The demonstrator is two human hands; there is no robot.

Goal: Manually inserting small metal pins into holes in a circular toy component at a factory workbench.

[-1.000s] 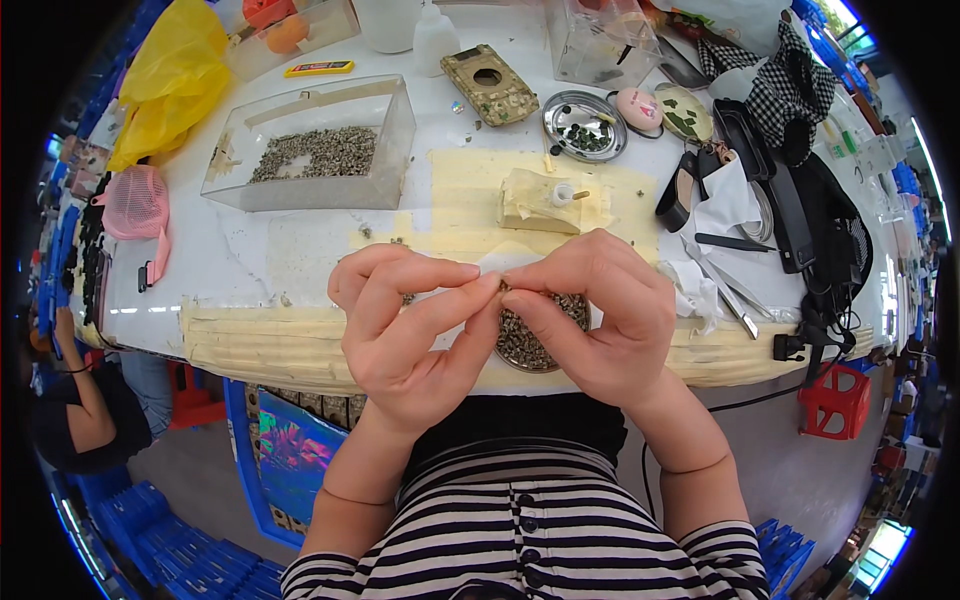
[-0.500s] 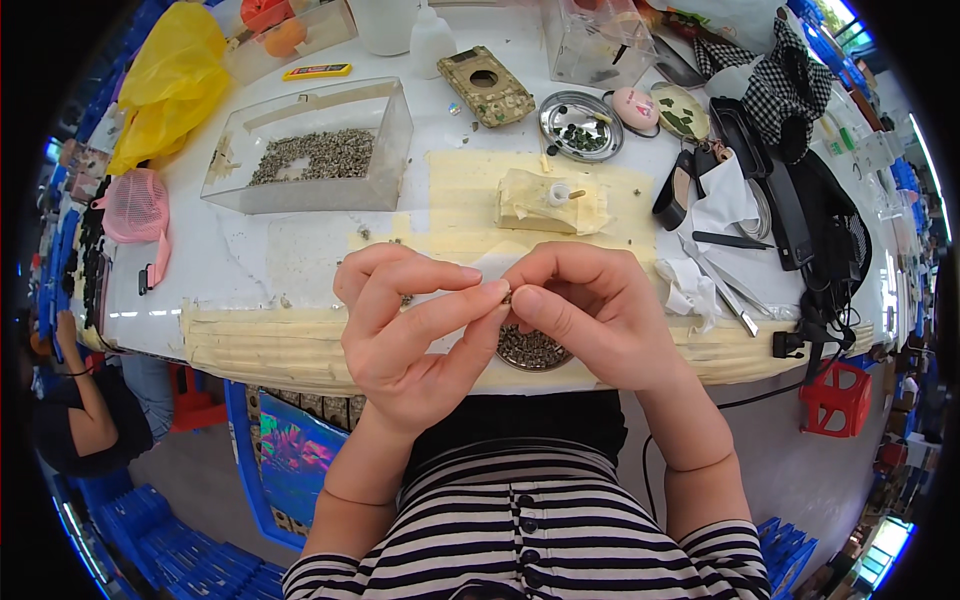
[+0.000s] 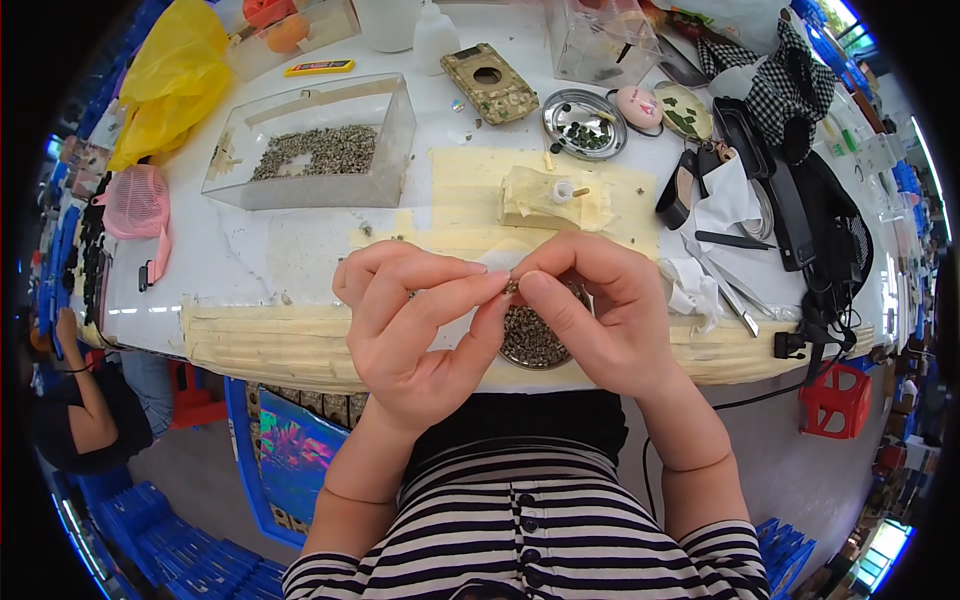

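We've got two hands meeting at the fingertips: our left hand (image 3: 420,325) and right hand (image 3: 605,315) pinch one tiny piece (image 3: 512,286) over the far left part of one round dish (image 3: 536,368) (too small, folks, for us to call its direction or long axis). We count one clear box (image 3: 300,195) beyond. The dish sits by the taped edge (image 3: 270,345); open tabletop (image 3: 235,245) lies left.

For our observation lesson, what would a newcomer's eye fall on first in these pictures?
Probably the bright yellow plastic bag at the upper left. Next, at the centre, the left hand and right hand meet at a tiny piece, the right partly hiding a round dish of greyish pieces. A red plastic stool stands out at the right.
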